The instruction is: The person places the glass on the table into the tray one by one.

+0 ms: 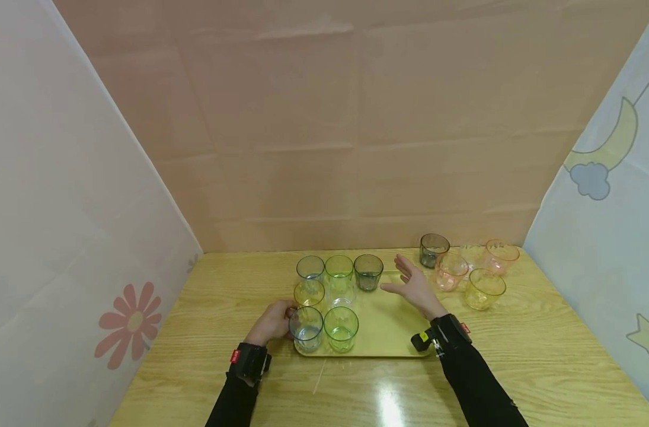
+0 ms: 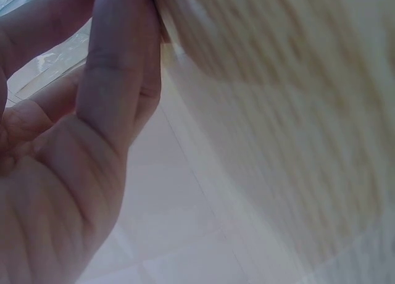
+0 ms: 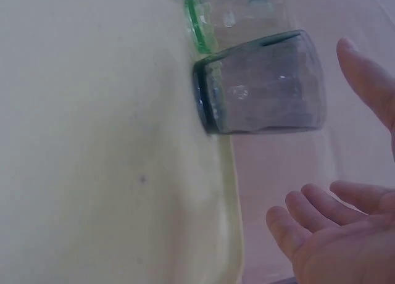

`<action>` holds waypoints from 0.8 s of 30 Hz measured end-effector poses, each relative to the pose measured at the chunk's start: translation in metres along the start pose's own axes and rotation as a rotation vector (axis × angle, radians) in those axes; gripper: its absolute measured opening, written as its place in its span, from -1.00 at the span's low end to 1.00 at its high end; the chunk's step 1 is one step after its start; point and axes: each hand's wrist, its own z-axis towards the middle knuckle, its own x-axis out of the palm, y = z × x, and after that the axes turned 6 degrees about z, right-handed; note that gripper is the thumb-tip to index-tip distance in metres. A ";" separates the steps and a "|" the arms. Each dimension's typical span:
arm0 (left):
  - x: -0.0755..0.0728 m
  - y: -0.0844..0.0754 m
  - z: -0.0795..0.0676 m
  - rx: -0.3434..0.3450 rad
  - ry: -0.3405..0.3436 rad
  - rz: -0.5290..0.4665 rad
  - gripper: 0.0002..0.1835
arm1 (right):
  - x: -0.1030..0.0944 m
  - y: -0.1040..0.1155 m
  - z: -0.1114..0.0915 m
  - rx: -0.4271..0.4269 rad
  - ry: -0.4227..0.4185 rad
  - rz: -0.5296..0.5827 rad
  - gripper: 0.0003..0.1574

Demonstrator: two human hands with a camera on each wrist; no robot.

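Note:
My left hand (image 1: 275, 321) is at the tray's left edge, its fingertips right at the blue-rimmed glass (image 1: 306, 328) in the front left corner. In the left wrist view the fingers (image 2: 114, 68) reach upward beside clear glass; their hold on it I cannot tell. My right hand (image 1: 413, 290) hovers over the tray's back right part with thumb and fingers spread, nothing between them. Left of it stands a dark grey glass (image 1: 368, 273). A green glass (image 1: 339, 268), another blue-rimmed glass (image 1: 310, 268), a yellow glass (image 1: 309, 293) and a front green glass (image 1: 341, 328) stand upright nearby.
All these stand on or along a pale yellow tray (image 1: 390, 332) on the wooden table (image 1: 537, 344). Right of the tray are a dark glass (image 1: 434, 250), a pink glass (image 1: 451, 273), a yellow glass (image 1: 484, 289) and another pink glass (image 1: 500, 257). Walls enclose the back and sides.

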 end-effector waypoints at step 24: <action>-0.001 0.001 0.002 0.008 -0.011 0.030 -0.61 | -0.056 0.012 -0.037 -0.182 -0.431 -0.192 -0.09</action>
